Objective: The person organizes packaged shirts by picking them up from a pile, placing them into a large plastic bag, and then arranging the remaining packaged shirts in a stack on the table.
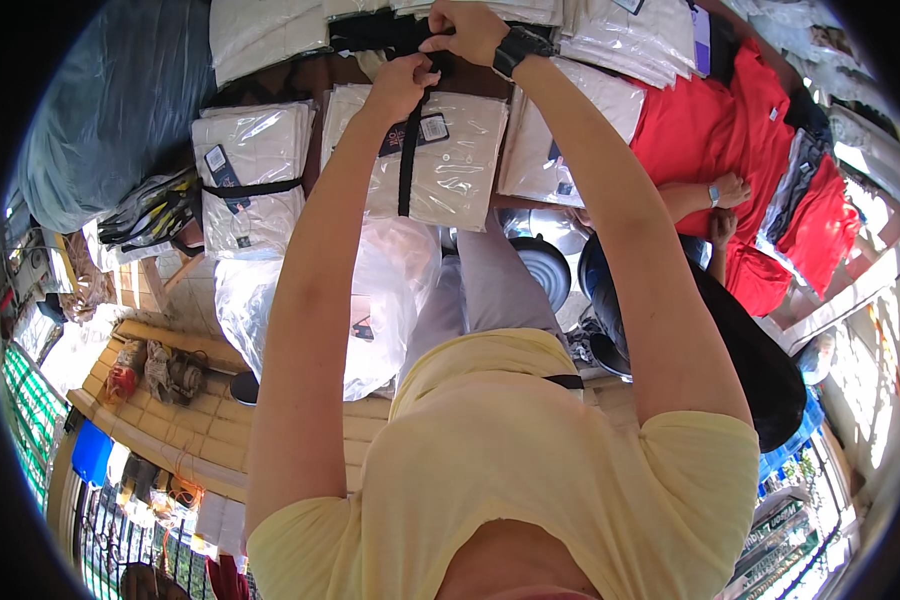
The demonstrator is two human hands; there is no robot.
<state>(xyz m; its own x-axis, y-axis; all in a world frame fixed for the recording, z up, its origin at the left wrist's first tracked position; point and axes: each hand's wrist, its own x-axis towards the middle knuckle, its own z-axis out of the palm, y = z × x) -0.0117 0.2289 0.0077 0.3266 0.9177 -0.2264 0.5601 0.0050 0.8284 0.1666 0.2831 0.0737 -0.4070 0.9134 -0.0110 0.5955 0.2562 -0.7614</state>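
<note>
A stack of cream garments in clear plastic [460, 155] lies in front of me, with a dark tag on its top. Across it runs a black strap [407, 165], from the near edge toward my hands. At the stack's far edge my left hand [402, 86] is closed, its fingers pinched on the strap. Just beyond and to the right, my right hand [468, 34], with a black watch on the wrist, is closed with bent fingers at the black strap. The exact grip of the fingertips is partly hidden against the dark material behind.
To the left lies another strapped garment pack [253, 170], beside a large grey plastic-wrapped bundle [120, 110]. More packs [625, 40] line the far side. On the right, a co-worker's hands [725, 195] rest on red cloth [700, 125]. A clear plastic bag [390, 275] hangs below the table edge.
</note>
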